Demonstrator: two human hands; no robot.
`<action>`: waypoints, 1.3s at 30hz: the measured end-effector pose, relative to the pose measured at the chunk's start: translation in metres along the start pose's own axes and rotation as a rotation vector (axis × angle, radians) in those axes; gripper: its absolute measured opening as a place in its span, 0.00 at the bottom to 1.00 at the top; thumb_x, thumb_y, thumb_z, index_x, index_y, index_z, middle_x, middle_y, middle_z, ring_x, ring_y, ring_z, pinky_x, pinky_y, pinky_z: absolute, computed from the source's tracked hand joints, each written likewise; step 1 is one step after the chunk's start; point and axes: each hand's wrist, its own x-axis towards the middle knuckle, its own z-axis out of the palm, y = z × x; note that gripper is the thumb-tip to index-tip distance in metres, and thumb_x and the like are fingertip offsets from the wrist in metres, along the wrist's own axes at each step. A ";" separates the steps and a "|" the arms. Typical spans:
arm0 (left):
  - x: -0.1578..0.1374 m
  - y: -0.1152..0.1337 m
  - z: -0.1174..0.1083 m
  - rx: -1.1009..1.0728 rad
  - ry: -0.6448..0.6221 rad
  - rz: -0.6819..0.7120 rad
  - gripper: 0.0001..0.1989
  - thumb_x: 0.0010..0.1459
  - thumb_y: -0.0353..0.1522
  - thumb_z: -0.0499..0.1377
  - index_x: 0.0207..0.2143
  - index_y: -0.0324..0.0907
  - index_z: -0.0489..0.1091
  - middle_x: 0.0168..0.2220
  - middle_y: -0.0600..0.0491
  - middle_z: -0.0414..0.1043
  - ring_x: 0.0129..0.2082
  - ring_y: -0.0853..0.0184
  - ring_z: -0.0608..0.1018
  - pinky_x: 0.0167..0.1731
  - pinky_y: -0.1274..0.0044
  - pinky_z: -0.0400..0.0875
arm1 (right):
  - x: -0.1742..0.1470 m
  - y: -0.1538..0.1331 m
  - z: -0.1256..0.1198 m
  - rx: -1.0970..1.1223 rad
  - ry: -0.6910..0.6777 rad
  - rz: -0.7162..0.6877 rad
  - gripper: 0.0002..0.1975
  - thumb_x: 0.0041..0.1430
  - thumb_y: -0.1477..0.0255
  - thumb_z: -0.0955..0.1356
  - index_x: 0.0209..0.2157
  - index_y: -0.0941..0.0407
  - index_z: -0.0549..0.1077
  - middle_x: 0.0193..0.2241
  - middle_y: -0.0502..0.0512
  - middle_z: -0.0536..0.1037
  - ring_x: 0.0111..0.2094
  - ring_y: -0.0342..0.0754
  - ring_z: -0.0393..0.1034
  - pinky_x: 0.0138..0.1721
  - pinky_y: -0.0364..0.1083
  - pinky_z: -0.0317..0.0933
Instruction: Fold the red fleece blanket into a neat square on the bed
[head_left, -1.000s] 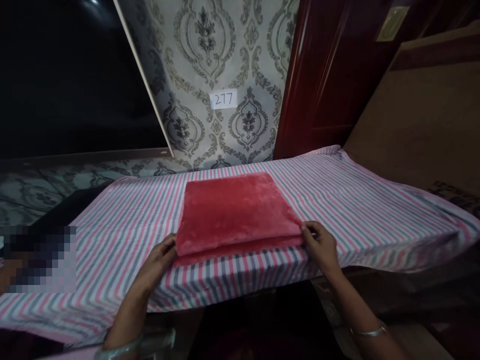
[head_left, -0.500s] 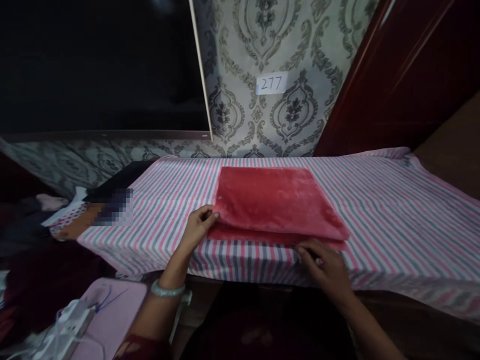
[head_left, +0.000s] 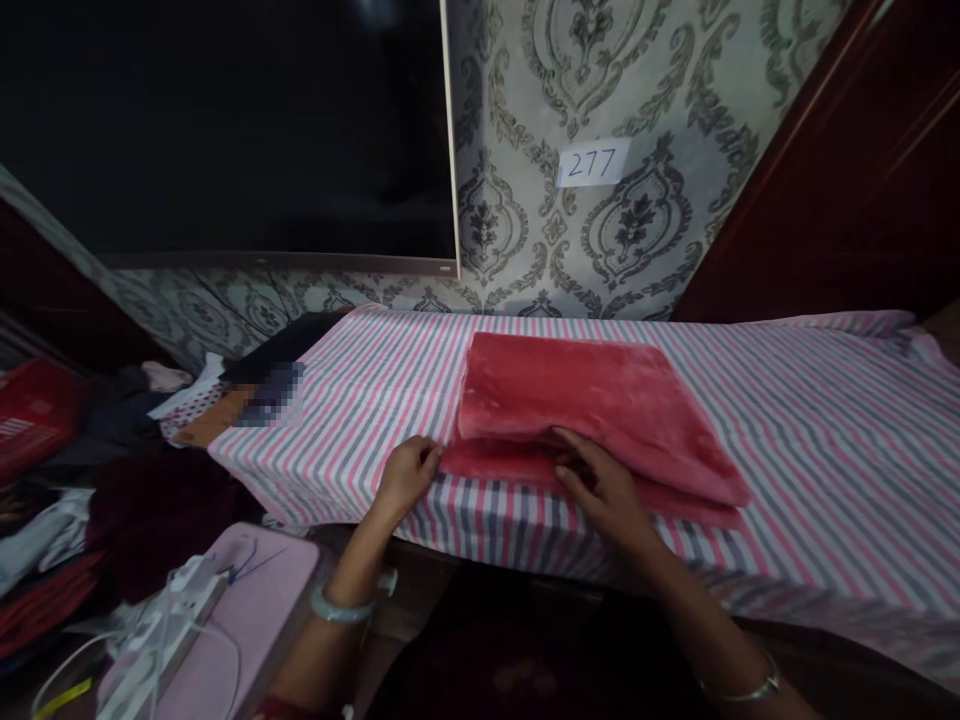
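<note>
A folded red plush cloth (head_left: 577, 385) lies on a striped sheet, its upper layer set back from the lower layer (head_left: 510, 462) along the front edge. At the near left corner my left hand (head_left: 405, 480) pinches the lower layer's edge between thumb and fingers. My right hand (head_left: 604, 490) is at the middle of the front edge, with thumb and forefinger apart. Its forefinger touches the rim of the upper layer, while the thumb is lower, near the bottom layer. The remaining right fingers are partly hidden.
The striped sheet (head_left: 810, 430) covers a long table against a patterned wall, where a paper marked 277 (head_left: 592, 163) hangs. A large TV (head_left: 262, 130) is at the left. Below it are a pink board (head_left: 262, 590) with a white power strip (head_left: 169, 620) and piled clothes (head_left: 150, 510).
My left hand has shifted from the upper layer's corner to the lower layer's corner. My right hand has moved left along the front edge and up to the upper layer. The view has turned left.
</note>
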 end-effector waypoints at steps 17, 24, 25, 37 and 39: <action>0.018 0.002 -0.006 -0.542 -0.468 -0.113 0.08 0.44 0.35 0.63 0.28 0.41 0.77 0.25 0.55 0.74 0.23 0.71 0.69 0.25 0.81 0.63 | -0.002 0.003 -0.003 0.046 0.000 0.021 0.22 0.63 0.65 0.65 0.58 0.54 0.71 0.44 0.59 0.81 0.39 0.50 0.77 0.41 0.49 0.72; 0.035 0.015 -0.018 -0.292 -0.668 -0.123 0.07 0.42 0.34 0.61 0.18 0.41 0.68 0.15 0.61 0.57 0.16 0.76 0.56 0.17 0.82 0.49 | -0.026 -0.003 -0.024 -0.062 0.042 -0.010 0.18 0.64 0.67 0.65 0.54 0.51 0.74 0.50 0.59 0.79 0.49 0.54 0.75 0.50 0.54 0.70; 0.037 0.018 -0.019 -0.269 -0.699 -0.116 0.06 0.41 0.34 0.61 0.17 0.41 0.69 0.15 0.60 0.57 0.16 0.75 0.57 0.18 0.82 0.50 | -0.032 -0.002 -0.031 -0.084 0.060 -0.010 0.17 0.64 0.68 0.64 0.52 0.51 0.75 0.49 0.59 0.80 0.49 0.54 0.75 0.49 0.54 0.71; 0.040 0.017 -0.011 -0.284 -0.658 -0.161 0.12 0.37 0.41 0.70 0.26 0.46 0.79 0.22 0.53 0.76 0.32 0.54 0.79 0.33 0.70 0.75 | -0.096 0.043 -0.116 -0.324 0.584 0.394 0.16 0.59 0.59 0.66 0.38 0.56 0.77 0.31 0.56 0.79 0.27 0.49 0.71 0.31 0.48 0.67; 0.039 0.013 -0.012 -0.316 -0.628 -0.167 0.16 0.37 0.42 0.71 0.30 0.46 0.80 0.26 0.51 0.79 0.36 0.53 0.80 0.37 0.69 0.75 | -0.095 0.044 -0.115 -0.318 0.560 0.384 0.15 0.59 0.59 0.66 0.37 0.56 0.77 0.32 0.56 0.78 0.28 0.48 0.71 0.31 0.47 0.66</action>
